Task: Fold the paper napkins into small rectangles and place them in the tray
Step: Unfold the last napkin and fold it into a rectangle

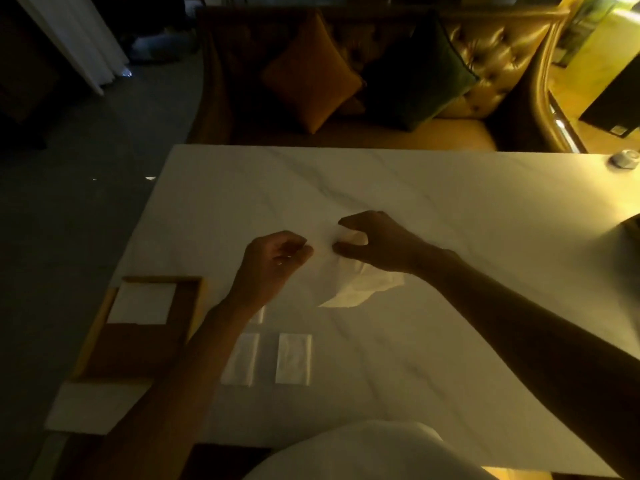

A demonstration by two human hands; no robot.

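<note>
- A loose napkin (360,285) lies crumpled on the white table (450,209), near the middle, partly lifted at its far end.
- The right hand (377,242) has its grip closed on the far end of this napkin, thumb and fingers pinching a small bunch of paper.
- The left hand (273,263) is just left of it, fingers curled toward the thumb; the light is too dim to tell if it holds an edge of the paper.
- Nearer to the person, two folded napkins lie flat on the table side by side: one (294,358) is in full view, the other (242,358) is partly behind the left forearm.
- A small piece of a third one (259,315) shows just far of them, beside the forearm.
- The wooden tray (138,351) sits at the left edge of the table, with one white folded napkin (142,303) in its far part.
- A white flat sheet (90,407) lies just near of the tray.
- A small round object (625,159) stands at the far right corner of the table.
- Behind the table is a sofa (485,64) with an orange cushion (311,71) and a dark cushion (419,71).
</note>
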